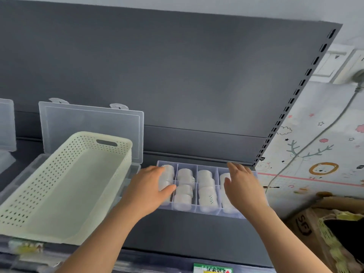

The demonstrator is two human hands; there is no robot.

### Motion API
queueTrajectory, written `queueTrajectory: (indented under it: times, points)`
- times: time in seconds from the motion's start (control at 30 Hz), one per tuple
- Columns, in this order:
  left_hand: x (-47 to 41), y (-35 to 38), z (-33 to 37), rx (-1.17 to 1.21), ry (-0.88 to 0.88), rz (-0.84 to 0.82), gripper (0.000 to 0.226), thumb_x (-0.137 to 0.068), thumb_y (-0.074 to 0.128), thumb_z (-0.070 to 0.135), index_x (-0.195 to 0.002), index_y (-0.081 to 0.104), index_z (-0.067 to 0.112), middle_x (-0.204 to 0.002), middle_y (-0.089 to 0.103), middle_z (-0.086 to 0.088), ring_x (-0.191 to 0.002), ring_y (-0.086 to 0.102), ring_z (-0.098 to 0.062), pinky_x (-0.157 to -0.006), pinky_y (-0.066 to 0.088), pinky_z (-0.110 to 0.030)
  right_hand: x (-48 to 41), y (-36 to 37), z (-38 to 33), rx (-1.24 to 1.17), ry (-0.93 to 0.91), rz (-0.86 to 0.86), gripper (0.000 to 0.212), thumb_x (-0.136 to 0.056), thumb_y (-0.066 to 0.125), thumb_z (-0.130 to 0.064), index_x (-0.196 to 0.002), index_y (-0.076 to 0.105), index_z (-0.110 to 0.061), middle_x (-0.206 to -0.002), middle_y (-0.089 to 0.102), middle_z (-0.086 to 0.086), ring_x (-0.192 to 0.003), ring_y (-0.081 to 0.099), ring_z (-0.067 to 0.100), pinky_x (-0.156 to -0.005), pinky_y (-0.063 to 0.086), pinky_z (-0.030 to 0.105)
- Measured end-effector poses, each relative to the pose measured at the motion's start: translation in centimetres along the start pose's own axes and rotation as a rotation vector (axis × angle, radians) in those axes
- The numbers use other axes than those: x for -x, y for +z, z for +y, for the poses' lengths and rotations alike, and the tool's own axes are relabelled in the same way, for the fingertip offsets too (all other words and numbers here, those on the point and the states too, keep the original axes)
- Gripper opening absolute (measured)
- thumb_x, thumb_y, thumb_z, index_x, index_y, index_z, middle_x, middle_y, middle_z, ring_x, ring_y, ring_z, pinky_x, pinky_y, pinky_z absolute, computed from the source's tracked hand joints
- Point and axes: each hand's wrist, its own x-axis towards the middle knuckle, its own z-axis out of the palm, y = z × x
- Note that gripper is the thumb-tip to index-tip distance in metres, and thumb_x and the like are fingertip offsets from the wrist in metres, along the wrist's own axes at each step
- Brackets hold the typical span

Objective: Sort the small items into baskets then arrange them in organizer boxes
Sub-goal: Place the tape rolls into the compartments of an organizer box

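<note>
A clear organizer box lies on the dark shelf, its compartments filled with several white rolls. My left hand rests flat on the box's left end, thumb spread toward the middle. At the right end, my right hand lies over the box with its fingers straight, hiding the last compartment. An empty cream perforated basket sits to the left, on top of a second clear organizer box whose lid stands open against the back panel.
The shelf's dark back panel rises close behind the boxes. Another clear lid shows at the far left. A cardboard box stands at the lower right, and a grey cable hangs from a wall socket.
</note>
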Motion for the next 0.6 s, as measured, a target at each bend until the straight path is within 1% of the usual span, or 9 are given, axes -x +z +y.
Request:
queueTrajectory:
  times: [0.1, 0.23, 0.3, 0.37, 0.4, 0.43, 0.5, 0.57, 0.6]
  points:
    - [1.4, -3.1, -2.4, 0.002, 0.037, 0.085, 0.055, -0.09, 0.052, 0.053, -0.138, 0.048, 0.027, -0.138, 0.05, 0.01, -0.125, 0.047, -0.011, -0.1, 0.038, -0.026, 0.5, -0.6, -4.6, -0.185, -0.051, 0.001, 0.034, -0.095, 0.045, -0.021, -0.127, 0.053, -0.013, -0.125, 0.06, 0.003, -0.115, 0.052, 0.024, -0.088, 0.043, 0.032]
    - [3.6, -7.9, -8.0, -0.049, 0.015, 0.194, 0.05, -0.091, 0.053, 0.05, -0.135, 0.053, 0.026, -0.134, 0.054, 0.009, -0.122, 0.049, -0.012, -0.101, 0.04, -0.03, 1.5, -0.5, -12.3, -0.357, -0.148, -0.066, 0.017, -0.094, 0.048, -0.028, -0.102, 0.06, -0.02, -0.098, 0.065, -0.004, -0.084, 0.054, 0.016, -0.063, 0.039, 0.024]
    - [4.6, -10.0, -11.5, -0.089, -0.031, 0.236, 0.05, -0.091, 0.055, 0.046, -0.134, 0.054, 0.02, -0.134, 0.055, 0.003, -0.122, 0.05, -0.017, -0.101, 0.042, -0.034, 1.9, 0.1, -16.2, -0.423, -0.186, -0.091, 0.016, -0.092, 0.05, -0.028, -0.083, 0.057, -0.017, -0.077, 0.065, -0.007, -0.072, 0.057, 0.016, -0.06, 0.043, 0.029]
    - [5.6, -12.0, -15.0, -0.13, -0.074, 0.248, 0.05, -0.091, 0.056, 0.043, -0.134, 0.053, 0.017, -0.134, 0.055, 0.0, -0.121, 0.049, -0.021, -0.1, 0.043, -0.036, 2.3, 0.8, -20.0, -0.479, -0.188, -0.107, 0.028, -0.091, 0.052, -0.027, -0.066, 0.044, -0.017, -0.053, 0.051, -0.005, -0.053, 0.044, 0.015, -0.052, 0.036, 0.031]
    - [6.1, -12.9, -16.6, -0.168, -0.084, 0.237, 0.049, -0.092, 0.054, 0.043, -0.134, 0.052, 0.017, -0.134, 0.054, 0.0, -0.121, 0.048, -0.021, -0.098, 0.043, -0.036, 2.5, 1.2, -21.7, -0.486, -0.176, -0.115, 0.034, -0.091, 0.053, -0.028, -0.062, 0.038, -0.02, -0.048, 0.045, -0.005, -0.049, 0.039, 0.013, -0.05, 0.032, 0.029]
    - [6.5, -13.7, -18.0, -0.216, -0.085, 0.218, 0.048, -0.093, 0.053, 0.043, -0.134, 0.051, 0.018, -0.134, 0.053, 0.001, -0.12, 0.048, -0.021, -0.097, 0.043, -0.035, 2.7, 1.5, -23.2, -0.468, -0.164, -0.129, 0.036, -0.092, 0.052, -0.032, -0.061, 0.036, -0.023, -0.049, 0.044, -0.007, -0.05, 0.039, 0.012, -0.052, 0.032, 0.027]
    - [6.9, -14.8, -20.5, -0.274, -0.084, 0.177, 0.046, -0.094, 0.05, 0.043, -0.132, 0.051, 0.018, -0.13, 0.055, 0.001, -0.117, 0.049, -0.021, -0.093, 0.043, -0.033, 3.0, 2.1, -25.5, -0.39, -0.109, -0.155, 0.029, -0.092, 0.048, -0.043, -0.07, 0.041, -0.025, -0.062, 0.054, -0.007, -0.061, 0.05, 0.016, -0.057, 0.036, 0.027]
    - [7.0, -15.2, -22.3, -0.208, -0.094, 0.107, 0.037, -0.095, 0.051, 0.04, -0.125, 0.055, 0.017, -0.119, 0.062, 0.001, -0.106, 0.056, -0.019, -0.087, 0.048, -0.033, 3.4, 2.5, -26.9, -0.31, -0.028, -0.158, 0.021, -0.093, 0.045, -0.041, -0.087, 0.049, -0.021, -0.075, 0.06, -0.002, -0.07, 0.054, 0.02, -0.06, 0.038, 0.028]
    - [7.0, -15.2, -23.0, -0.139, -0.097, 0.066, 0.029, -0.096, 0.051, 0.036, -0.118, 0.058, 0.019, -0.11, 0.065, 0.002, -0.096, 0.06, -0.015, -0.081, 0.051, -0.032, 3.7, 2.7, -27.4, -0.293, 0.003, -0.145, 0.018, -0.094, 0.045, -0.036, -0.092, 0.05, -0.018, -0.075, 0.058, -0.001, -0.069, 0.054, 0.02, -0.059, 0.038, 0.028]
